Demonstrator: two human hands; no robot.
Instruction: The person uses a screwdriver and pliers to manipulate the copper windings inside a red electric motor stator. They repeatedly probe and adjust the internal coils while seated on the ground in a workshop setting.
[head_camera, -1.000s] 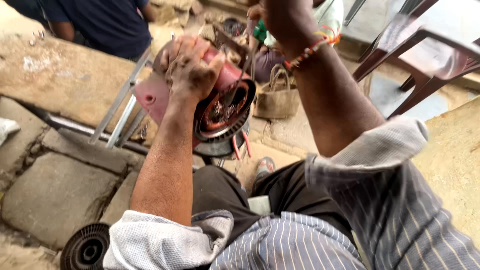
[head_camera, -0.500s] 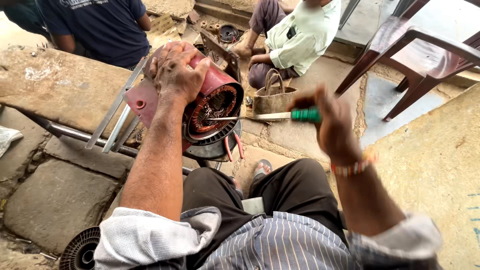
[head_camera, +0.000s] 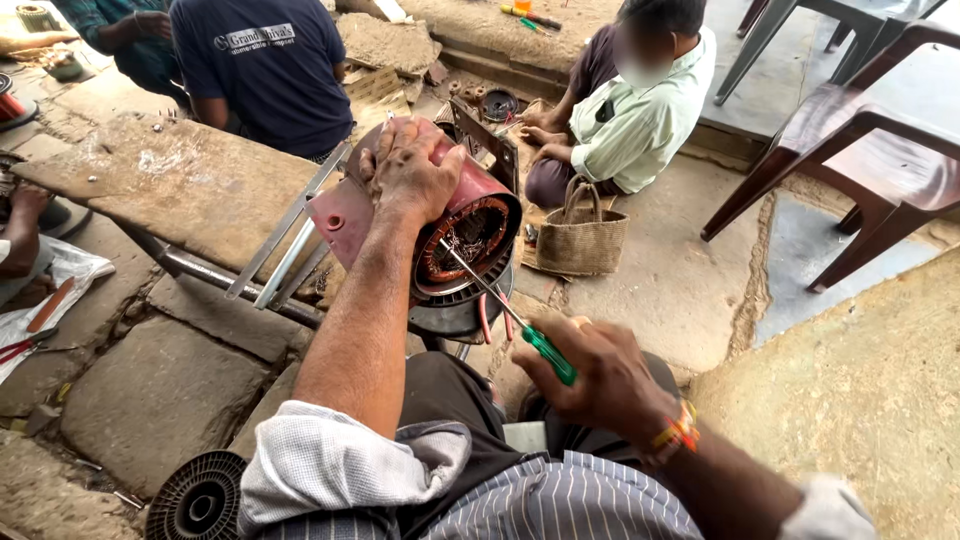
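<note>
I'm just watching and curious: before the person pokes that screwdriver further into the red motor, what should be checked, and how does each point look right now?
1. Left hand steadies the red motor housing: ok, palm flat on top.
2. Right hand grips the green-handled screwdriver: ok, fist closed on the handle.
3. Screwdriver tip placed inside the copper windings: cannot tell exactly what it touches.
4. Motor rests firmly: cannot tell, its base is hidden.
5. Seated person out of the tool's line: ok, behind the woven basket.

Soft, even daylight — faint shadows, sharp focus, slight wide-angle edge stretch
</note>
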